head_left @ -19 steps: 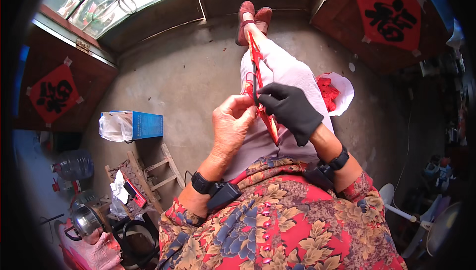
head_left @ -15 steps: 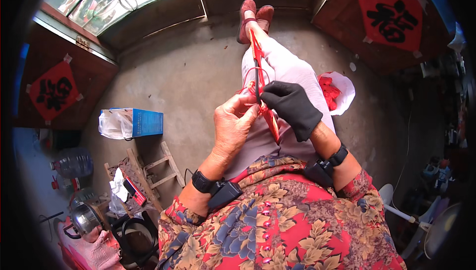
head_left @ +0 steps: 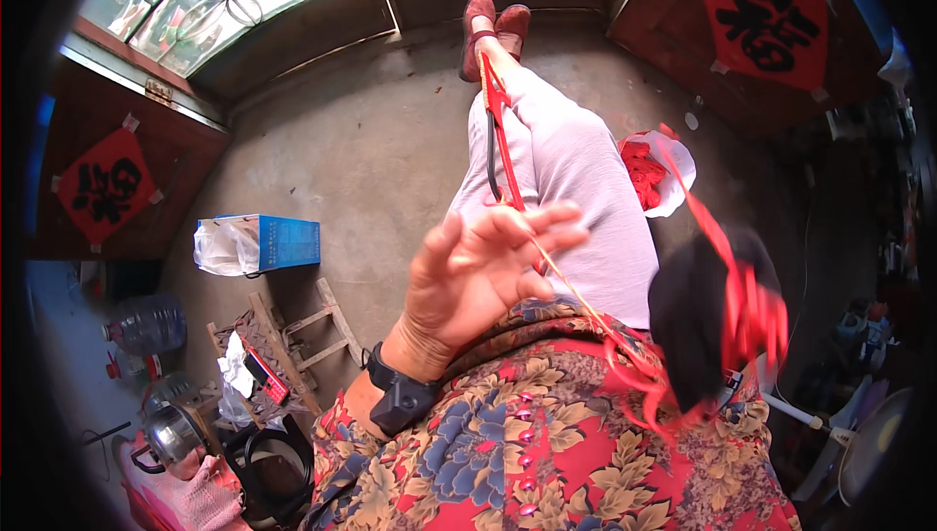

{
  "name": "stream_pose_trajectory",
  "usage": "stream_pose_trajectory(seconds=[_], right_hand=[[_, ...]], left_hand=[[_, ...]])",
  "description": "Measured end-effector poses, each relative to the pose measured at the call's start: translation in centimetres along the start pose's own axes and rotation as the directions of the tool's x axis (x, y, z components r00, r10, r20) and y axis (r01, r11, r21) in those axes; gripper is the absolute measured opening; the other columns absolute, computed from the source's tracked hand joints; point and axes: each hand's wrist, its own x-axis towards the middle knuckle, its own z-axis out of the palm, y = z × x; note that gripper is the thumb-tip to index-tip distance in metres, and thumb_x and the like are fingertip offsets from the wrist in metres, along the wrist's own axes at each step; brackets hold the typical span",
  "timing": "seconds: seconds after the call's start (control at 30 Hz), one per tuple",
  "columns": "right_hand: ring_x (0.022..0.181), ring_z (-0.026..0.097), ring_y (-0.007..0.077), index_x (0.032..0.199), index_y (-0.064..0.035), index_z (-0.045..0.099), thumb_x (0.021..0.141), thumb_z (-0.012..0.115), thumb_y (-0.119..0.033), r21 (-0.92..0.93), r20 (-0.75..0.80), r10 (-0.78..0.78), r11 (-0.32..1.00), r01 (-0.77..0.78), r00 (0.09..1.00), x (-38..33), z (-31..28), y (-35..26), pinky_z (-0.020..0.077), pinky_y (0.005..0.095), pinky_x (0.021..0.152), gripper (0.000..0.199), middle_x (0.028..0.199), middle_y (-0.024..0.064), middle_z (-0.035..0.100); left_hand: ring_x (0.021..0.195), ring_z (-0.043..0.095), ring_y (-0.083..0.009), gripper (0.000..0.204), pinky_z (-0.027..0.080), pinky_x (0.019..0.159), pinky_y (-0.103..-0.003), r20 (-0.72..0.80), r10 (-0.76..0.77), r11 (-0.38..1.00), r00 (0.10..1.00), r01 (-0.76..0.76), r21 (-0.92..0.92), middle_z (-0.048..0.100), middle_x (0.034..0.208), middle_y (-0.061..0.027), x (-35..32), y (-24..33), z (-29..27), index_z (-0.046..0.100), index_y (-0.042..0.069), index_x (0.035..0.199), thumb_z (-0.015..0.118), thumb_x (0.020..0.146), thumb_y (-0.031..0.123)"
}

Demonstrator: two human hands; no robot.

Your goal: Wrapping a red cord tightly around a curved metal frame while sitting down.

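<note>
Your left hand (head_left: 483, 272) sits just left of centre, bare, its fingers (head_left: 547, 224) spread and loosely curled; a thin red cord (head_left: 576, 299) passes between their tips, so you are guiding it rather than clamping it. From there the cord runs down toward four o'clock to your right hand (head_left: 708, 321), which wears a black glove and is blurred. Red cord is looped around that glove in several turns, so it looks closed on the cord, though the blur hides the exact grip. Toward twelve o'clock a long red frame (head_left: 500, 131) lies along your outstretched leg (head_left: 576, 155), reaching toward your shoes (head_left: 496, 25), with a dark cable beside it. At two o'clock a white bag (head_left: 673, 155) holds more red material.

The cord looks light, limp and smooth. It will likely slide through bare fingers and tangle if it goes slack. Take hold close to where it leaves the frame, pinching between thumb and forefinger, and keep steady tension against the wound hand. The frame looks stiff but slender; judge it steadier held near the middle than at the tip.
</note>
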Motion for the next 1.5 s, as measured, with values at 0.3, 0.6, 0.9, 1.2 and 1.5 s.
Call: stream_pose_trajectory(seconds=[0.3, 0.6, 0.9, 1.2, 1.5], right_hand=[[0.062, 0.059, 0.0168, 0.111, -0.0020, 0.057, 0.084, 0.065, -0.029, 0.497, 0.305, 0.783, 0.355, -0.792, 0.542, -7.2, 6.5, 5.8, 0.0467, 0.0294, 0.056, 0.039, 0.078, 0.0054, 0.061], [0.070, 0.064, 0.0329, 0.098, -0.0077, 0.059, 0.079, 0.072, -0.030, -0.035, 0.237, 0.675, 0.725, -0.688, 0.699, -6.2, 13.7, 5.4, 0.0493, 0.0411, 0.063, 0.032, 0.076, 0.0153, 0.065], [0.079, 0.062, 0.0117, 0.098, -0.0016, 0.060, 0.086, 0.060, -0.011, 0.536, -0.020, 0.801, 0.514, -0.670, 0.599, -5.9, 8.5, 9.2, 0.0490, 0.0276, 0.069, 0.015, 0.091, 0.0061, 0.064], [0.082, 0.066, 0.0240, 0.101, -0.0022, 0.063, 0.085, 0.061, -0.020, 0.338, 0.166, 0.758, 0.557, -0.759, 0.631, -3.2, 12.3, 7.6, 0.0510, 0.0321, 0.072, 0.024, 0.091, 0.0120, 0.067], [0.100, 0.063, 0.0226, 0.118, -0.0029, 0.056, 0.076, 0.074, -0.015, 0.185, -0.096, 0.684, 0.726, -0.663, 0.723, -3.7, 7.7, 6.8, 0.0496, 0.0341, 0.089, 0.047, 0.108, 0.0127, 0.064]], left_hand=[[0.069, 0.051, -0.0137, 0.033, 0.045, 0.057, -0.025, -0.452, 0.032, 0.992, 0.892, 0.026, 0.122, 0.055, 0.085, -0.0073, -6.8, 1.7, -3.7, 0.055, 0.004, 0.110, 0.051, 0.095, 0.033], [0.043, 0.026, -0.0009, 0.015, 0.021, 0.038, -0.018, -0.626, 0.072, 0.752, 0.776, 0.370, 0.546, 0.037, 0.055, 0.0077, -8.9, 2.1, -3.3, 0.058, 0.002, 0.089, 0.056, 0.094, 0.016], [0.120, 0.050, -0.0350, 0.033, 0.057, 0.072, -0.034, -0.178, 0.335, 0.870, 0.925, -0.231, 0.436, 0.039, 0.139, -0.0213, -2.0, 3.3, -0.3, 0.053, -0.002, 0.121, 0.052, 0.093, 0.017], [0.082, 0.061, -0.0088, 0.034, 0.052, 0.067, -0.022, -0.385, 0.325, 0.593, 0.864, 0.131, 0.795, 0.064, 0.106, -0.0042, 1.7, 2.1, -6.3, 0.055, 0.003, 0.124, 0.058, 0.093, 0.016], [0.065, 0.053, -0.0114, 0.021, 0.050, 0.057, -0.024, -0.543, 0.292, 0.946, 0.787, -0.155, 0.283, 0.056, 0.085, -0.0034, -4.0, 7.3, -2.0, 0.053, 0.003, 0.110, 0.056, 0.094, 0.016]])
